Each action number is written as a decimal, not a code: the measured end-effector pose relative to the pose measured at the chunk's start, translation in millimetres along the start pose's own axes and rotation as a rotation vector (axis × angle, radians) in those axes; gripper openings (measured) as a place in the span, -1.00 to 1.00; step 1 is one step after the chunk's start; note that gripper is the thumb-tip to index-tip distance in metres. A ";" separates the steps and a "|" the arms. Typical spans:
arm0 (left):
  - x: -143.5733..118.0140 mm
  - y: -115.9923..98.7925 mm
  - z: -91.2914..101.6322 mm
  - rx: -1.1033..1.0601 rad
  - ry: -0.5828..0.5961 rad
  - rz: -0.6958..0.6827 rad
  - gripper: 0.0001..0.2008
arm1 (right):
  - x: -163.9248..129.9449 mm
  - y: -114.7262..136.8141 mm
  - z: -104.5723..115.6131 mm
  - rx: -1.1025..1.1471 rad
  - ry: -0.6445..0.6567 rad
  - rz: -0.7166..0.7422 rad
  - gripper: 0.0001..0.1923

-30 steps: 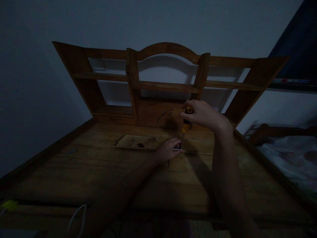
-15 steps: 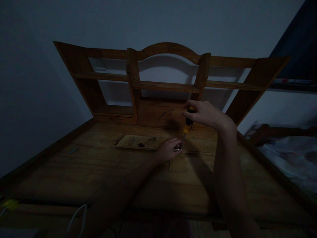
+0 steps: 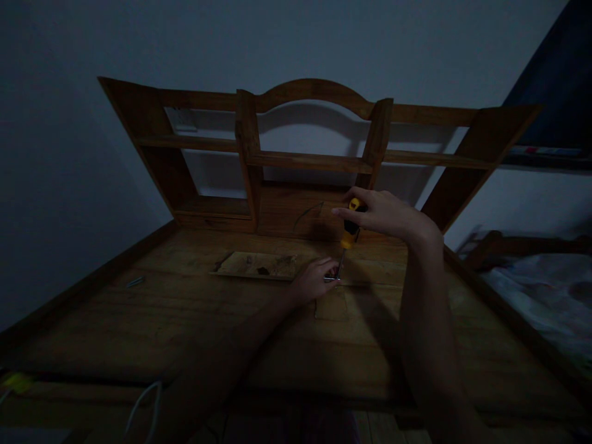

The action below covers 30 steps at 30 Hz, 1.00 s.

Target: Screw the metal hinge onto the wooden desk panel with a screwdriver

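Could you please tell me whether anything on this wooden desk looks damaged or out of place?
Yes. A pale, rough rectangular patch with dark marks breaks the desk top, left of the left hand. A small loose metal piece lies near the left edge.

Room, dimly lit; light falls mainly on the middle of the scene, corners in shadow.

Wall (image 3: 296, 37): plain, pale grey-blue, behind the furniture.

Wooden desk (image 3: 139, 320): broad plank top, raised rails along left and right edges.

Hutch (image 3: 309, 160): wooden shelf unit at the desk's far edge, open-backed, arched centre bay, side shelves, angled end panels.

Bed (image 3: 546, 296): beyond the desk's right edge, pale bedding, low wooden frame.

Dark panel (image 3: 559, 74): upper right corner, nature unclear.

White cable (image 3: 143, 401): at the desk's near left edge.
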<state>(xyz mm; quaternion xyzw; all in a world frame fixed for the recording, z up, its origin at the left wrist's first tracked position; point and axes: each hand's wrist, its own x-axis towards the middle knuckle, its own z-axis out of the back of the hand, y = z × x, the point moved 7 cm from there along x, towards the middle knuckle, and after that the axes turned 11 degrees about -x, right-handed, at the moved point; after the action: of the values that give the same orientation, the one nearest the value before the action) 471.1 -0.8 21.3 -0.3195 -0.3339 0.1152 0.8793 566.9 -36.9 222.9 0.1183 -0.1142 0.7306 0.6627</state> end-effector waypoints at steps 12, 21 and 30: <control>-0.1 0.2 0.6 0.013 -0.002 0.012 -0.78 | 1.8 6.3 2.9 -0.050 -0.077 0.032 -0.69; -0.2 -0.1 -0.1 0.012 -0.013 -0.002 -0.74 | -5.2 10.9 8.4 0.059 -0.010 0.139 -0.77; -0.4 -1.4 1.5 0.075 -0.012 0.024 -0.83 | 0.8 6.1 2.8 -0.113 -0.104 0.029 -0.68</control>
<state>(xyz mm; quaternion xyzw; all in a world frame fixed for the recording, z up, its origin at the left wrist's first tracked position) 469.8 -1.3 22.9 -0.2898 -0.3308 0.1403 0.8871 560.8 -37.6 225.8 0.1168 -0.1913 0.7252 0.6510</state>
